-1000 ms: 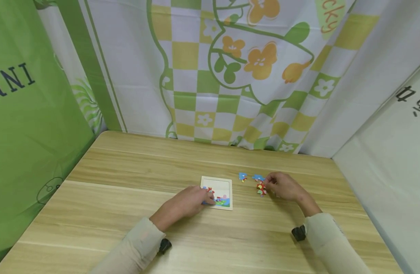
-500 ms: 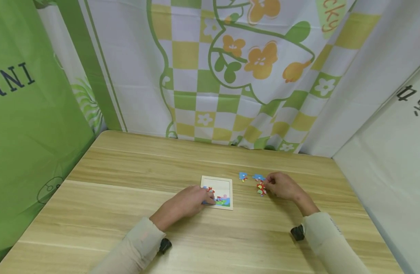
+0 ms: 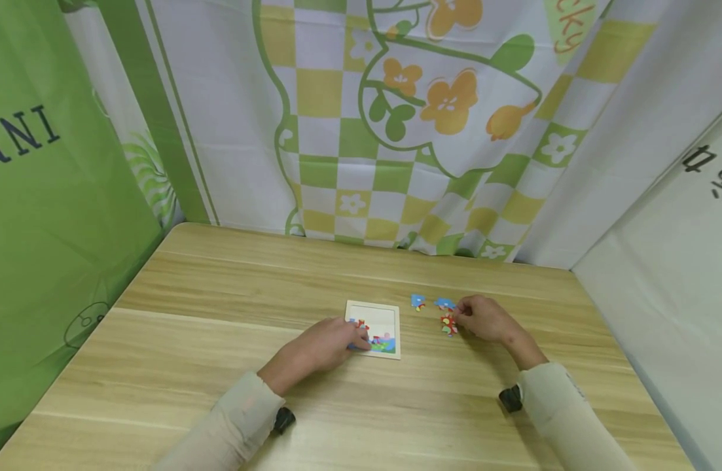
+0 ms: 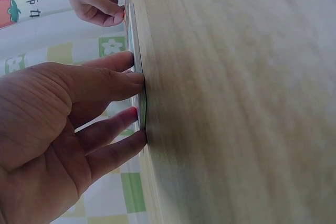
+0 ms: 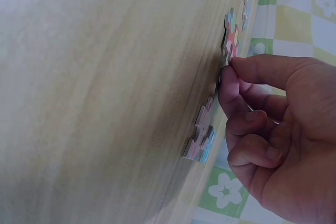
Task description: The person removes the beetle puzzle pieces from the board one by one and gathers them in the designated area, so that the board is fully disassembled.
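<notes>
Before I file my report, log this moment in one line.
left hand: touches partly filled puzzle frame; right hand: pinches red puzzle piece

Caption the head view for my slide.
Left hand touches a partly filled puzzle frame; right hand at loose pieces beside it.

I read "NNI" [image 3: 20,134] on green cloth [image 3: 60,229], 10 o'clk; "cky" [image 3: 565,40], checked curtain [image 3: 318,91], 1 o'clk; cut-off Chinese chars [image 3: 699,158], white cloth [image 3: 679,261], 2 o'clk.

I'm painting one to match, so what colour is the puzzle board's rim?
The board's rim is pale cream, clearest in the head view.
</notes>
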`<state>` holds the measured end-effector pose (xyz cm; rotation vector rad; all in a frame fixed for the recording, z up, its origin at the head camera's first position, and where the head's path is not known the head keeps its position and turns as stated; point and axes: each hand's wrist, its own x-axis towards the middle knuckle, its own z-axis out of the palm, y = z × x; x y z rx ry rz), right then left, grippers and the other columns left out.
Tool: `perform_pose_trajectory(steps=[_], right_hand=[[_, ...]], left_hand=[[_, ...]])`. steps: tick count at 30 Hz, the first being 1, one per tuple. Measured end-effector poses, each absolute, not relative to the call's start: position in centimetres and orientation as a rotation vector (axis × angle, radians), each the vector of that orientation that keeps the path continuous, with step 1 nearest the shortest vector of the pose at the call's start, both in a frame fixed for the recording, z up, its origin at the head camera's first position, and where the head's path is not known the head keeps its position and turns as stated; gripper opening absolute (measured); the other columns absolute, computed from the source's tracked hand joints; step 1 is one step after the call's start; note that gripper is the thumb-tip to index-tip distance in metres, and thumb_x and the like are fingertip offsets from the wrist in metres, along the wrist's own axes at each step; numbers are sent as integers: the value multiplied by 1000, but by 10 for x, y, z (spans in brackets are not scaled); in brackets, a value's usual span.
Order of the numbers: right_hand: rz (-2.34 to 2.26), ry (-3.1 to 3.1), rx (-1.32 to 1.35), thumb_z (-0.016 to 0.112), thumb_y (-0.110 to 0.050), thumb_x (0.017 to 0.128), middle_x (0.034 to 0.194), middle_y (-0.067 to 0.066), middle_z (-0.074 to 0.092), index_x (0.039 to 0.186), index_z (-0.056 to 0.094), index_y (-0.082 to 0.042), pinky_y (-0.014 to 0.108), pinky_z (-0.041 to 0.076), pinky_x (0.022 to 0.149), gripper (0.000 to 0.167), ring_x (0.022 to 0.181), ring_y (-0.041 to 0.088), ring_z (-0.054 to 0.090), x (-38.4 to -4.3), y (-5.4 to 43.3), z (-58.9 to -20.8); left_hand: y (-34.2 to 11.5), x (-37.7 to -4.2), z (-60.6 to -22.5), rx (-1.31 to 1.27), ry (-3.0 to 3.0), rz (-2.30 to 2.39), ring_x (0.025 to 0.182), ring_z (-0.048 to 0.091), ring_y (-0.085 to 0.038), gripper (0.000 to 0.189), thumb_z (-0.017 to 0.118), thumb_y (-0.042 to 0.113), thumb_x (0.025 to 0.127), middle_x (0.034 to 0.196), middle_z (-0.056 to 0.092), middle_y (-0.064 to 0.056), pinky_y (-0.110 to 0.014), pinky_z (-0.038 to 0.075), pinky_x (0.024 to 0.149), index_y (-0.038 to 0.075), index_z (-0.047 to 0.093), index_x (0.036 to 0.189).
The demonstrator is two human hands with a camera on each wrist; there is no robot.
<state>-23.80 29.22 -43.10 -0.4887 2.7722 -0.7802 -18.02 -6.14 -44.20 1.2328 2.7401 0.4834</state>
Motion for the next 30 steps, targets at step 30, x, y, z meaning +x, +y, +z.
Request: perform_pose_trajectory(steps=[30], right_hand=[[-814,2739,-800,69,-11,98,88,-6,67,93,72,-13,32,53,71,6,82,11,61,-219,219,-429]], left_hand=[[-54,-173,-441,1144,2832,459,93,70,-17,26,70,4,94,105,75,2,-33,58,76,15,80,115]])
